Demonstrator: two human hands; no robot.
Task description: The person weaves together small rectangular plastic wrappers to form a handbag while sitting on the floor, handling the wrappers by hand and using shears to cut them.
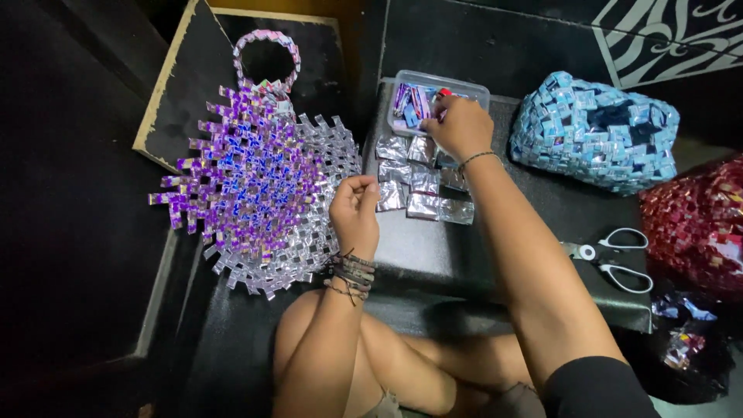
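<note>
Silver folded wrappers (422,179) lie between both hands: right hand (458,124) fingers pinch pieces in the plastic tub (474,91); left hand (354,210) fingers curl, seemingly empty.

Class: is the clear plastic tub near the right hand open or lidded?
Open: the clear plastic tub has no lid; the right hand reaches in.

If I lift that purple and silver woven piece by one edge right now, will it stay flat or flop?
The woven piece would probably sag somewhat: it looks made of small folded foil strips linked together, not one rigid sheet. It is likely light for its size, being thin wrapper material. Its loose tabs along the rim may snag or bend. The left hand rests at its edge.
</note>
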